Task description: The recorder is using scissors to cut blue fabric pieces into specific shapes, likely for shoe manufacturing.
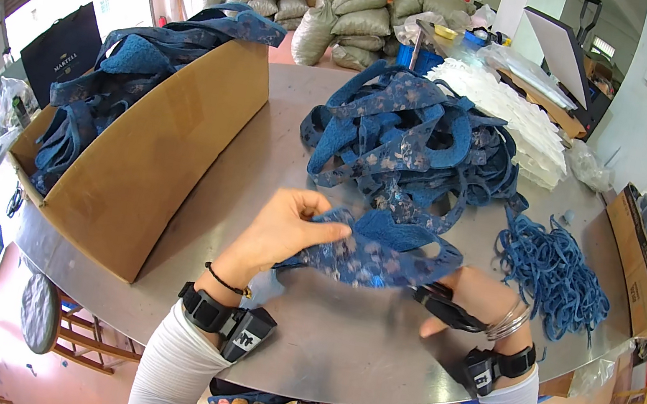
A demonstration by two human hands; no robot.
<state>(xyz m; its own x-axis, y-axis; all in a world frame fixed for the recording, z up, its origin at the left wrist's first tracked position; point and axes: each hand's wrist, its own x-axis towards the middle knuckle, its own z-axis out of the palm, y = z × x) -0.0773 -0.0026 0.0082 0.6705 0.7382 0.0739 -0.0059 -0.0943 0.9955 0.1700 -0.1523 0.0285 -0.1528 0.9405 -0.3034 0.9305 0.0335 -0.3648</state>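
Observation:
My left hand (298, 228) pinches a dark blue fabric strip (369, 262) between thumb and fingers. The strip has a pale floral print, a fuzzy blue underside and a curved shape, and it is held above the metal table. Its far-right end reaches my right hand (471, 293), whose fingertips are partly hidden. A black-handled tool (451, 307) sits in that hand; its working end does not show. Just beyond lies a big tangled pile of similar strips (422, 137). Right of it is a heap of thin blue trimmings (553, 276).
A tall cardboard box (154, 150) filled with blue strips stands on the metal table (299, 359) at left. White stacked sheets (506, 117) lie at the back right, with another box (636, 260) at the right edge. Sacks (357, 17) are piled beyond; a stool (39, 313) stands at left.

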